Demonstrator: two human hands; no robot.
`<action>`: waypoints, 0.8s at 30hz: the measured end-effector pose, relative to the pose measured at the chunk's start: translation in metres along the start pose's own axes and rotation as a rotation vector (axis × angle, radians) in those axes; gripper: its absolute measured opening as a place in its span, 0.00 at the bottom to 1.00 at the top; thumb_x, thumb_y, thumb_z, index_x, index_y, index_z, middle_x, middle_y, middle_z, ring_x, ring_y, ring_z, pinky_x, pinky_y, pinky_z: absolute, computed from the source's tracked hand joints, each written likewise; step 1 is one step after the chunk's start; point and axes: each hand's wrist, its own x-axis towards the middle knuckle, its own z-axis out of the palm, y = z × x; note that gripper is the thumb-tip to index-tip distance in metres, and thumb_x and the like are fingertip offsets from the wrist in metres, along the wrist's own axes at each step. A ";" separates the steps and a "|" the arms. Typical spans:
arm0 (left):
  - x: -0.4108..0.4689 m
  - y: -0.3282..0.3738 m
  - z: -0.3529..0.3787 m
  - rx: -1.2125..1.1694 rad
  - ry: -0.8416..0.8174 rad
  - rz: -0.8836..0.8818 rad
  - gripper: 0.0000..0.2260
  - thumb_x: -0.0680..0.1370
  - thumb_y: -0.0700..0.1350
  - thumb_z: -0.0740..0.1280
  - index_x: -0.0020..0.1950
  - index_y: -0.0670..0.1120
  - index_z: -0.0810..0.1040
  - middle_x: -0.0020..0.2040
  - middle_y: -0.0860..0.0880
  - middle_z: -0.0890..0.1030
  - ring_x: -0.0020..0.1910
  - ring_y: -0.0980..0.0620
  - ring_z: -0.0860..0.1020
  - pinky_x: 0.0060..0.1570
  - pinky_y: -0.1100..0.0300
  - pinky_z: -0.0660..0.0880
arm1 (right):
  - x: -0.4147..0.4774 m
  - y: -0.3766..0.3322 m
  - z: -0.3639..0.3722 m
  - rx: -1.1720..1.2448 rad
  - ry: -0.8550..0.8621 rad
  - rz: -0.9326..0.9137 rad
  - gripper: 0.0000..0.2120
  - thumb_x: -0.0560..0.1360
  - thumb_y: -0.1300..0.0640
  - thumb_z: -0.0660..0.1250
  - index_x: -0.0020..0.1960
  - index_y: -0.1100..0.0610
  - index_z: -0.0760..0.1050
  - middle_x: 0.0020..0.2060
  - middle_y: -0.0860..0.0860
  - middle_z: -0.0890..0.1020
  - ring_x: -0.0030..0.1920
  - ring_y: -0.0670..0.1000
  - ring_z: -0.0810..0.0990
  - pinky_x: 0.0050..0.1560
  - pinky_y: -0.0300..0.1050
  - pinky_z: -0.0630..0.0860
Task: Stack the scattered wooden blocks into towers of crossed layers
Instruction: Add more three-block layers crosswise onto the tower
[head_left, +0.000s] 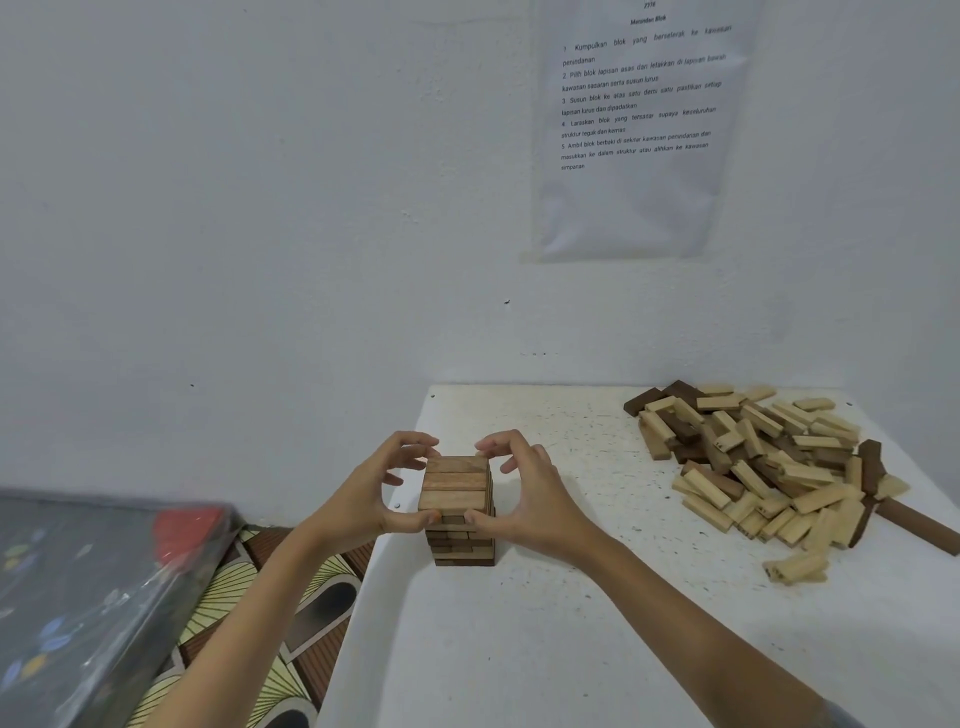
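Both hands cup one tower (456, 483) of smooth rectangular wooden blocks. The left hand (374, 493) and right hand (524, 493) each curl round its top layer, thumbs near, fingertips far. It stands near left on the white speckled tabletop (519, 649), three pale blocks across its top. One jumbled pile (753, 457) of light and dark blocks lies far right.

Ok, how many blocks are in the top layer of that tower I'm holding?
3, lying side by side across the top of the tower: the far block, the middle block and the near block. None in that layer looks hidden.
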 end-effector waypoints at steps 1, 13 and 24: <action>0.000 0.000 0.000 0.001 -0.006 0.001 0.33 0.64 0.57 0.76 0.66 0.57 0.67 0.61 0.63 0.76 0.64 0.58 0.73 0.58 0.66 0.69 | 0.000 0.000 0.000 -0.001 -0.003 0.003 0.31 0.66 0.51 0.76 0.63 0.42 0.64 0.58 0.39 0.72 0.57 0.44 0.67 0.62 0.49 0.68; -0.011 0.006 -0.001 -0.034 0.054 0.014 0.42 0.65 0.68 0.72 0.73 0.61 0.57 0.71 0.66 0.64 0.68 0.69 0.65 0.61 0.70 0.67 | -0.011 0.012 -0.003 0.142 -0.084 0.103 0.38 0.69 0.52 0.76 0.71 0.39 0.58 0.67 0.40 0.65 0.66 0.42 0.65 0.66 0.43 0.64; -0.019 0.016 0.067 -0.729 0.419 -0.356 0.24 0.82 0.62 0.45 0.75 0.57 0.62 0.75 0.57 0.65 0.74 0.55 0.63 0.77 0.47 0.51 | -0.032 -0.016 0.035 0.755 0.084 0.464 0.16 0.83 0.41 0.44 0.65 0.37 0.64 0.56 0.30 0.72 0.53 0.26 0.72 0.63 0.34 0.59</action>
